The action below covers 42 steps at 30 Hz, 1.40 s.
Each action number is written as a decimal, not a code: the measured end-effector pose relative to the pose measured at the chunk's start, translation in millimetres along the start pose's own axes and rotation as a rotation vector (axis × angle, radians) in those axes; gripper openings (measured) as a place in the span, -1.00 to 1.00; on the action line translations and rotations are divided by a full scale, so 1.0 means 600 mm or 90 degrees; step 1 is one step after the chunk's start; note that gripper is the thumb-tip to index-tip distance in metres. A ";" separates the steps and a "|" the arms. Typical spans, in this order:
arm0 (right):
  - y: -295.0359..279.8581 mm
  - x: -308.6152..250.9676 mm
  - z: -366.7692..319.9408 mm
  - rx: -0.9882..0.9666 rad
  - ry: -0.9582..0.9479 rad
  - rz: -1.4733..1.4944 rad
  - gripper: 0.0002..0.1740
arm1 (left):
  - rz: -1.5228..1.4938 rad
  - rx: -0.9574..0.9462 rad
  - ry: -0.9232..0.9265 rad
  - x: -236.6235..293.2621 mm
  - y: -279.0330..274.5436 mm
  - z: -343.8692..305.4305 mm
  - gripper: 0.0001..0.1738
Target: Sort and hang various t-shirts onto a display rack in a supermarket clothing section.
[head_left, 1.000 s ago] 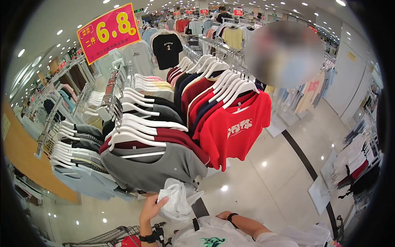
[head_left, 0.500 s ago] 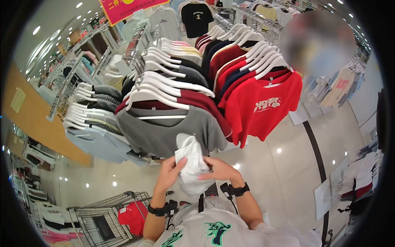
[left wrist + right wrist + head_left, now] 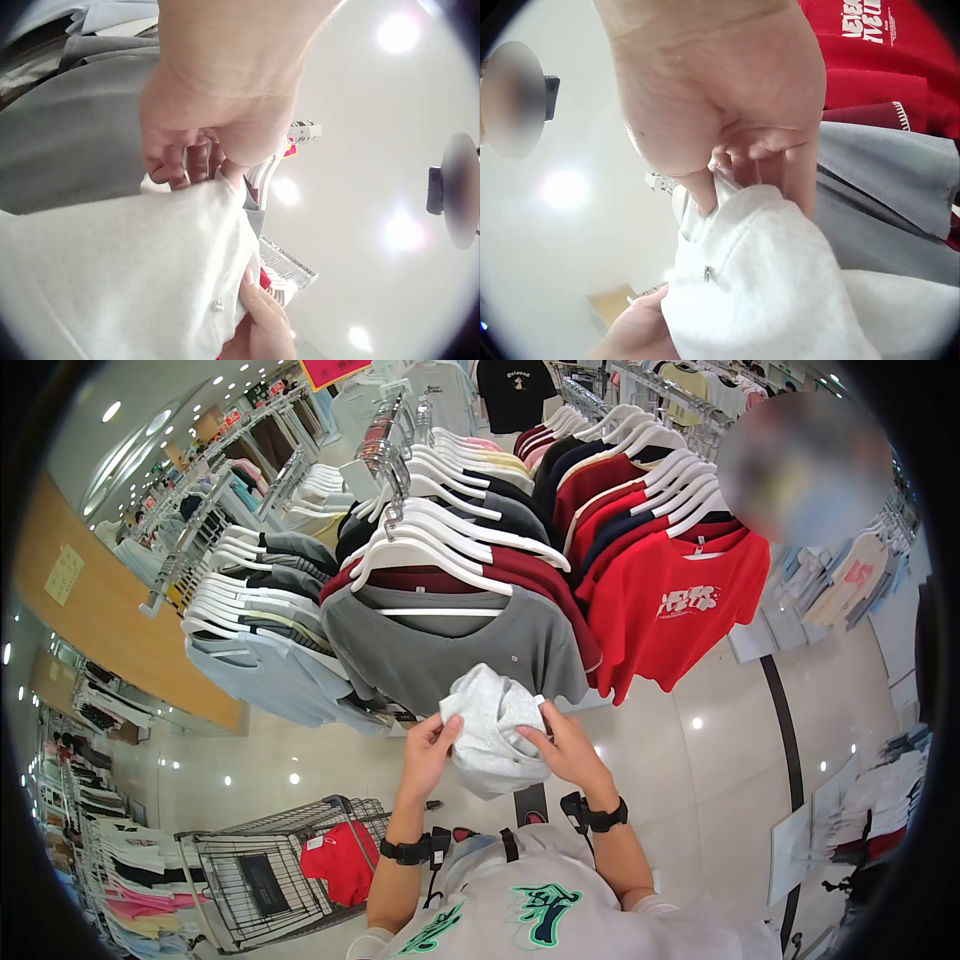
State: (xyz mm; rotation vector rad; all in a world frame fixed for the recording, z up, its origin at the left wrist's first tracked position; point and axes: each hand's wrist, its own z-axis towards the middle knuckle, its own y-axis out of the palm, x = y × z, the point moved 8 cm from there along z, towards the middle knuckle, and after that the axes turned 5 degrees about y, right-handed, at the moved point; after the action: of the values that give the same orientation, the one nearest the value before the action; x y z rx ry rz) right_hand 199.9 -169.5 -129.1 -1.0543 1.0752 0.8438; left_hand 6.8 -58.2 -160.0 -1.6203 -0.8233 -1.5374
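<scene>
A bunched pale garment (image 3: pixel 492 735) is held up between the person's two hands, which are apart. The left hand (image 3: pixel 430 748) pinches its edge at nine o'clock; the right hand (image 3: pixel 572 743) grips it at three. Farther out in the head view, a grey shirt (image 3: pixel 440 655) hangs at eleven o'clock, a red T-shirt (image 3: pixel 680 605) at two, and a cart (image 3: pixel 215 875) carrying red cloth (image 3: pixel 340 865) stands at eight.

Pale cloth (image 3: pixel 490 740) partly hides the left hand (image 3: pixel 425 754) and right hand (image 3: pixel 574 746).
</scene>
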 end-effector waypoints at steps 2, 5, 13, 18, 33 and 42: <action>0.000 0.006 0.004 -0.004 0.004 -0.059 -0.69 | 0.015 -0.051 -0.013 -0.011 -0.002 -0.003 -0.69; 0.003 0.008 -0.013 0.036 -0.054 -0.106 -0.72 | 0.024 -0.175 -0.040 -0.030 0.011 -0.033 -0.69; 0.061 -0.014 -0.001 -0.167 -0.059 -0.245 -0.70 | 0.275 -0.216 -0.029 -0.070 0.006 -0.056 -0.49; 0.080 -0.064 -0.019 -0.331 -0.059 -0.161 -0.78 | 0.239 -0.203 0.070 -0.070 0.037 -0.034 -0.21; 0.040 0.087 -0.064 -0.339 0.037 -0.248 -0.65 | 0.172 0.041 -0.095 -0.233 -0.104 -0.125 -0.78; 0.042 0.155 -0.070 -0.331 0.136 -0.296 -0.65 | -0.120 0.270 -0.004 -0.172 -0.091 -0.153 -0.85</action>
State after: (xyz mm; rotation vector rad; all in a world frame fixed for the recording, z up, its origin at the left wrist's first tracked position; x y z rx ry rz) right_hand 190.9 -198.0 -230.0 -1.7834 0.7420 0.6480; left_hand -94.9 -104.5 -257.7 -1.2662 -1.2403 -1.3646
